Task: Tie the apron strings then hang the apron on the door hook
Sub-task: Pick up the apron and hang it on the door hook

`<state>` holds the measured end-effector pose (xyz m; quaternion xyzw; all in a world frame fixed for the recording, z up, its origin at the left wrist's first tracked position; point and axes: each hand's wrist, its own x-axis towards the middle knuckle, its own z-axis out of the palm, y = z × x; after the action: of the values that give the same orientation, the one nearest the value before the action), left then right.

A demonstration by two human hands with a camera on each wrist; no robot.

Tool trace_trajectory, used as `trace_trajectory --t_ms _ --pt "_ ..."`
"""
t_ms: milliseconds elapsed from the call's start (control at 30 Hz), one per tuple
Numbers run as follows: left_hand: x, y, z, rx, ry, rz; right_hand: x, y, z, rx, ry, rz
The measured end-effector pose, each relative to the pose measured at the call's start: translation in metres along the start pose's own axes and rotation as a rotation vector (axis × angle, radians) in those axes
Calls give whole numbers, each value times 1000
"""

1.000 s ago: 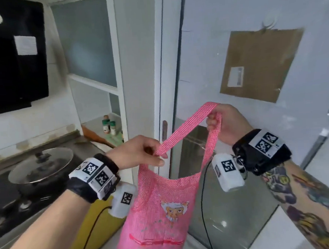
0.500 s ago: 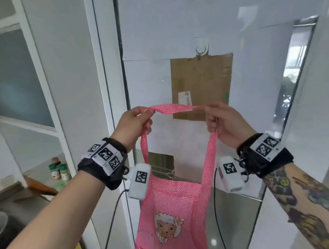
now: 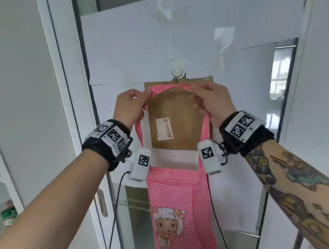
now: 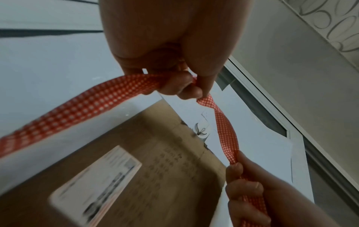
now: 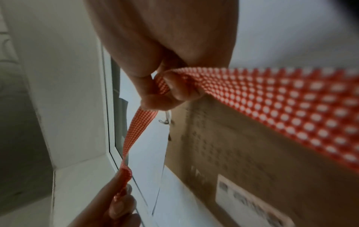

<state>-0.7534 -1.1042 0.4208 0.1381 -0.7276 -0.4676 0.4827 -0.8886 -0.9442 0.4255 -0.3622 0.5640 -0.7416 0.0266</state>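
A pink checked apron with a cartoon sheep hangs below my hands in the head view. Its neck strap stretches flat between them, just under the small white door hook. My left hand pinches the strap's left end and my right hand pinches its right end. The left wrist view has the strap passing close beside the hook. From the right wrist, the strap runs down to the other hand, with the hook behind it. The waist strings are out of sight.
A brown cardboard sheet with a white label hangs from the hook on the glass sliding door. A white door frame stands at the left. Black cables dangle from both wrist units. Green-capped bottles sit low at the far left.
Both hands have raised the neck strap from chest height up to just below the hook. The view has turned from the stove to face the door squarely.
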Motion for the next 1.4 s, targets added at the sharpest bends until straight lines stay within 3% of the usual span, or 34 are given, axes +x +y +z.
trace_trajectory --t_ms 200,433,667,1000,1400 --pt "54 14 25 -58 94 76 44 -26 24 -403 169 -204" --pt "74 -20 37 -12 -5 42 60 -8 34 -727 257 -243" --pt "74 -46 44 67 -14 29 52 11 33 -903 269 -272" --pt "49 -48 55 63 -137 93 33 26 27 -865 170 -189" --pt "21 -67 56 69 -278 53 5 57 26 -865 78 -121"
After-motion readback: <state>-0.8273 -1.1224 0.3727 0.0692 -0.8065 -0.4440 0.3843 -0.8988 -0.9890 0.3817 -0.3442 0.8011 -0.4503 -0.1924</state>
